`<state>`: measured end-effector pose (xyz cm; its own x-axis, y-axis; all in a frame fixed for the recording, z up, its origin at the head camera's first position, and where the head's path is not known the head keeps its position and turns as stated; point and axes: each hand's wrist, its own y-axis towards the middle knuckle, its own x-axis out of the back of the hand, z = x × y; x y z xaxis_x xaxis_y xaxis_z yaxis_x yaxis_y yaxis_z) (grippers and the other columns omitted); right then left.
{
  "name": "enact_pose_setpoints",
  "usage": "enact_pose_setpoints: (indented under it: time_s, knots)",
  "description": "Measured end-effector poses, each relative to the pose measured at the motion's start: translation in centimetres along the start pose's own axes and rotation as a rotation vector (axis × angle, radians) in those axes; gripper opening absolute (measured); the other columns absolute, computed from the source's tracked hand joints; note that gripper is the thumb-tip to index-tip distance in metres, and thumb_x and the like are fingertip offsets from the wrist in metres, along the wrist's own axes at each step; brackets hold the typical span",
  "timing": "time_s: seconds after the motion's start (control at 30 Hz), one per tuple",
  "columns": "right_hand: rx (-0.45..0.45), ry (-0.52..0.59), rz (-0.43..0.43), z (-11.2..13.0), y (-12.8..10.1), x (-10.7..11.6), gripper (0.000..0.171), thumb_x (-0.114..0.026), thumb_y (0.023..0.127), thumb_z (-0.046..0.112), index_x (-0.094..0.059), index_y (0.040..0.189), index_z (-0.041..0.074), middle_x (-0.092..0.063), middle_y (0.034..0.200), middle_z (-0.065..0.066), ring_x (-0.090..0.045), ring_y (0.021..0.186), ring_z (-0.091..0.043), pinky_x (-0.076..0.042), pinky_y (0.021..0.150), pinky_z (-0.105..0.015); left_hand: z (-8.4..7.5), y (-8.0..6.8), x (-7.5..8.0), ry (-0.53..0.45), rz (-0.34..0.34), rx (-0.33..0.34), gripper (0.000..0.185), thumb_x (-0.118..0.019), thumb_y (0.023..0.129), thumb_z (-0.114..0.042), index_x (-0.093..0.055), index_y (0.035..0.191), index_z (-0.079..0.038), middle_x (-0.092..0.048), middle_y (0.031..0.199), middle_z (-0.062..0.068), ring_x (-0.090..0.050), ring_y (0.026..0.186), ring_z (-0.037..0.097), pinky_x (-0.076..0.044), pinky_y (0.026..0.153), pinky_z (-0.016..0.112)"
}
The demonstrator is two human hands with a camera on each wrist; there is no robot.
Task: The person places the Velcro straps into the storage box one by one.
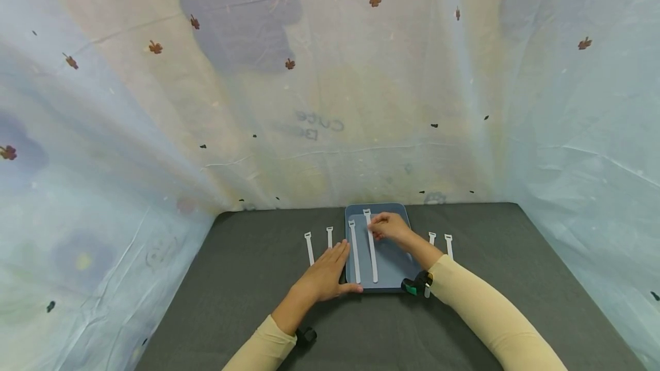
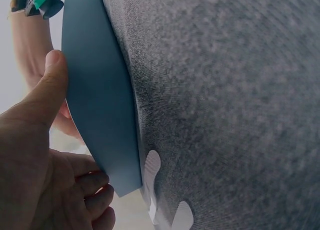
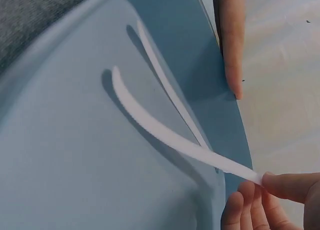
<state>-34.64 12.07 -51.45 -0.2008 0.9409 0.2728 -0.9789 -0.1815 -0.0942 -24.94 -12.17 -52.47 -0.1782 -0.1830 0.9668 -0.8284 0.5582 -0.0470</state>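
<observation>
In the head view, my right hand [image 1: 389, 227] pinches a white cable tie [image 1: 372, 253] near its slotted head, over the blue-grey tray [image 1: 394, 271]. The right wrist view shows the held tie [image 3: 167, 134] bowed, its rounded free tip above a shadow on the tray floor. To its left, a second white cable tie [image 1: 355, 253] lies lengthwise along the tray's left wall. My left hand [image 1: 326, 272] rests against the tray's near left corner. Its fingers extend along the left wall, and the thumb [image 2: 52, 77] touches the near wall at the rim.
Left of the tray, two more white ties, one of them the outer tie [image 1: 309, 248], lie on the dark grey cloth [image 1: 258, 279]. On the right side lie others, including the outermost tie [image 1: 449, 245], partly behind my right forearm. A patterned sheet [image 1: 330, 130] hangs behind the table.
</observation>
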Motion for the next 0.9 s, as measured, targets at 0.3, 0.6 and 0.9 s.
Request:
enact_pose_setpoints:
  time_s: [0.3, 0.6, 0.9]
  knots:
    - [-0.027, -0.038, 0.030, -0.1, 0.6, -0.2, 0.018, -0.073, 0.102, 0.005, -0.070, 0.114, -0.008, -0.077, 0.097, -0.021, -0.075, 0.083, -0.029, -0.066, 0.080, -0.044, 0.0, 0.0, 0.1, 0.008, 0.000, -0.004, 0.114, -0.067, 0.094, -0.073, -0.023, 0.170, 0.000, -0.021, 0.178, 0.015, -0.022, 0.165, 0.029, -0.022, 0.134, 0.045]
    - [-0.021, -0.137, 0.055, 0.2, 0.7, -0.4, 0.010, -0.072, 0.102, 0.004, -0.071, 0.106, -0.005, -0.076, 0.090, -0.016, -0.075, 0.080, -0.026, -0.065, 0.074, -0.037, -0.1, 0.2, 0.1, 0.020, 0.001, -0.014, 0.112, -0.066, 0.095, -0.072, -0.024, 0.169, 0.001, -0.022, 0.177, 0.018, -0.023, 0.164, 0.031, -0.022, 0.134, 0.045]
    - [-0.047, -0.161, 0.044, -0.3, 1.1, -0.6, 0.010, -0.074, 0.102, 0.007, -0.075, 0.105, -0.002, -0.077, 0.093, -0.015, -0.074, 0.081, -0.024, -0.065, 0.075, -0.038, -0.2, 0.0, 0.2, 0.021, -0.006, -0.013, 0.112, -0.067, 0.095, -0.072, -0.025, 0.169, 0.002, -0.022, 0.177, 0.017, -0.024, 0.164, 0.031, -0.023, 0.133, 0.046]
